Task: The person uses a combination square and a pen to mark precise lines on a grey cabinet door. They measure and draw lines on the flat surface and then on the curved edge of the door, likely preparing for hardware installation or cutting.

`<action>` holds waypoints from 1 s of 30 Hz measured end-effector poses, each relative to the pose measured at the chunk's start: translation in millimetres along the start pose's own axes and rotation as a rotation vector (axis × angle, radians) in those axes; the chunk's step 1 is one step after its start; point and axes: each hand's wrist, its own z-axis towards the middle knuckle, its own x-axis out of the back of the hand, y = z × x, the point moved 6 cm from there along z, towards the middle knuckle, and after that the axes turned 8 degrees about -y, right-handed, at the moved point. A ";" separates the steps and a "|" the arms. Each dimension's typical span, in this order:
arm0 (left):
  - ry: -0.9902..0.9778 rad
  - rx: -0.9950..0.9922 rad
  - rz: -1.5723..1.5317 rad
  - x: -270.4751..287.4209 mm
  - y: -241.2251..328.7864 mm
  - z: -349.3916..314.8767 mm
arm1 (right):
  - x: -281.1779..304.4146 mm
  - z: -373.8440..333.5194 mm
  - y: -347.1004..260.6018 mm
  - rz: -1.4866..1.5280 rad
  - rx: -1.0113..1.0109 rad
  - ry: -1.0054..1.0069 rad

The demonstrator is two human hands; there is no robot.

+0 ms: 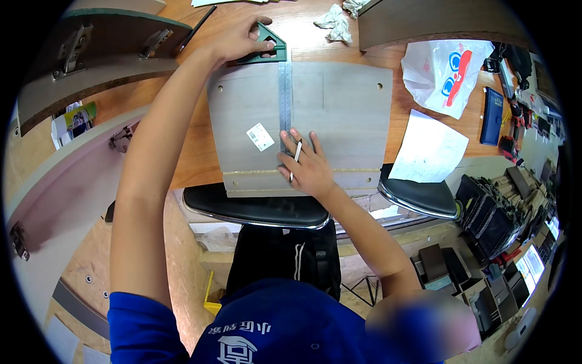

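A grey board (351, 115) with small holes near its corners lies in front of me, and a white label (259, 137) is stuck on it. At its far edge my left hand (237, 43) grips the green triangular handle (279, 53) of a square. The square's metal ruler blade (285, 91) runs down the board towards me. My right hand (314, 171) rests over the blade's near end, fingertips on the blade and board. A slim white pen (297, 151) is held between its fingers.
Black padded seats (254, 203) stand at the wooden table's (197, 151) near edge. Hinged dark panels (103, 51) rise at left. To the right are a plastic bag (445, 73), a paper sheet (430, 148) and a blue notebook (492, 115). Crumpled tissue (334, 24) lies beyond the board.
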 end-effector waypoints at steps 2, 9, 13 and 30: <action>0.014 -0.005 0.106 3.2 1.2 3.4 | -1.0 0.5 0.1 0.009 0.000 0.005; 0.058 -0.099 0.158 -5.1 17.9 -10.4 | -1.3 -1.5 0.4 0.041 -0.003 0.002; 0.307 -0.239 0.220 -11.2 2.2 -19.1 | -2.5 -0.1 -0.4 0.027 -0.003 -0.020; 0.516 -0.289 1.082 -38.8 53.1 -38.3 | 1.8 -0.4 -0.5 0.012 -0.002 0.013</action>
